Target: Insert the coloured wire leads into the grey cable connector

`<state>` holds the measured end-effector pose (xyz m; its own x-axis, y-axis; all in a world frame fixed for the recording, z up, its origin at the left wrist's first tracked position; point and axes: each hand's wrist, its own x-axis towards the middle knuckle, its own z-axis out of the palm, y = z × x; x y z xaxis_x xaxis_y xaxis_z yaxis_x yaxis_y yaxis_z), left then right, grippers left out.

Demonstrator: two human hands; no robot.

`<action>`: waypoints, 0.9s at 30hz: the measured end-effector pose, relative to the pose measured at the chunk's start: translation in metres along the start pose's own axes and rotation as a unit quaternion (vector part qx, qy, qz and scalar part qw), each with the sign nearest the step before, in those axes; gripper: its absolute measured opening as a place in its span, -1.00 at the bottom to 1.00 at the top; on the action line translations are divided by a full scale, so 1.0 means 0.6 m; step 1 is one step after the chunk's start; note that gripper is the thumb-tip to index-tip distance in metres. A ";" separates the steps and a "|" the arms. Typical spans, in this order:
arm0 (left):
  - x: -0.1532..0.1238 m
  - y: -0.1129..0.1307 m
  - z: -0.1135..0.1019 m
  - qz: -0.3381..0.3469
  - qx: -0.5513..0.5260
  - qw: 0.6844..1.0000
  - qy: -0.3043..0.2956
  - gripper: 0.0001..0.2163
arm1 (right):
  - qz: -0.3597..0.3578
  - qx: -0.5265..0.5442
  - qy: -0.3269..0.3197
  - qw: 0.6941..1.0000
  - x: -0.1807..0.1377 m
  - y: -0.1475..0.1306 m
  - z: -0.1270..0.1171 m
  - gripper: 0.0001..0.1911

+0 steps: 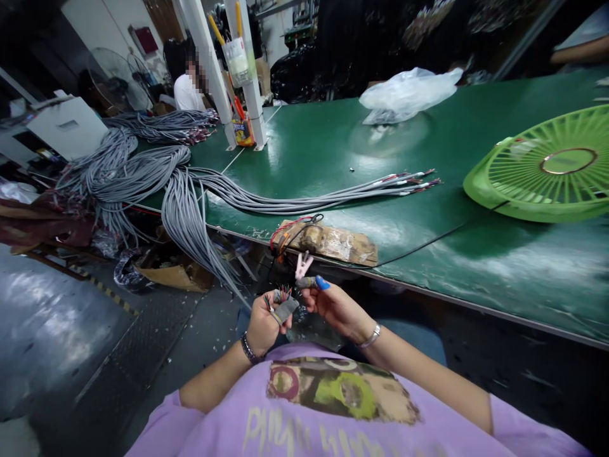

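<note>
I see the left hand curled around the ends of slim, round grey cables, thin multicoloured wires poking up, in front of the glossy green bench. The right hand, fingers partly bent, is just beside a pale pink clip; I cannot tell whether it grips anything.

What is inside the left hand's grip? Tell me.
Coloured wire ends poke out from the left hand; the part inside its palm is covered and cannot be seen.
</note>
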<state>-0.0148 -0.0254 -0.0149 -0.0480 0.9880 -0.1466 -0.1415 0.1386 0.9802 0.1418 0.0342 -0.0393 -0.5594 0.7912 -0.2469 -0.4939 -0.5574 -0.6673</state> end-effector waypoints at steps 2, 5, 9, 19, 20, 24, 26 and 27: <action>0.001 -0.001 0.002 -0.005 0.001 1.000 0.011 -0.71 | -0.008 -0.005 0.012 1.000 -0.004 0.000 -0.003 -0.70; 0.008 -0.003 0.004 -0.028 -0.008 0.999 0.020 -0.71 | -0.019 -0.019 0.025 0.999 -0.010 -0.005 -0.008 -0.72; 0.022 -0.013 0.005 -0.076 -0.048 0.996 0.000 -0.73 | -0.038 -0.068 0.038 0.996 -0.021 -0.015 -0.015 -0.74; 0.033 -0.032 0.009 -0.014 -0.028 0.999 -0.026 -0.69 | -0.221 -0.408 0.118 0.878 -0.043 -0.043 -0.031 -0.72; 0.032 -0.031 0.010 0.002 -0.001 1.000 -0.017 -0.69 | -0.238 -0.429 0.116 0.863 -0.047 -0.044 -0.030 -0.73; 0.027 -0.024 0.011 0.042 0.080 0.996 0.017 -0.71 | -0.266 -0.486 0.068 0.830 -0.062 -0.046 -0.019 -0.75; 0.022 -0.021 0.014 0.017 0.076 0.997 -0.010 -0.72 | -0.255 -0.492 0.030 0.832 -0.067 -0.043 -0.011 -0.77; 0.019 -0.019 0.017 -0.001 0.068 0.997 -0.038 -0.73 | -0.245 -0.493 0.010 0.835 -0.069 -0.040 -0.007 -0.79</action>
<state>-0.0037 -0.0153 -0.0266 0.0276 0.9892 -0.1440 -0.0064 0.1442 0.9895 0.1793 0.0158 -0.0159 -0.4344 0.8734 0.2200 0.1342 0.3043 -0.9431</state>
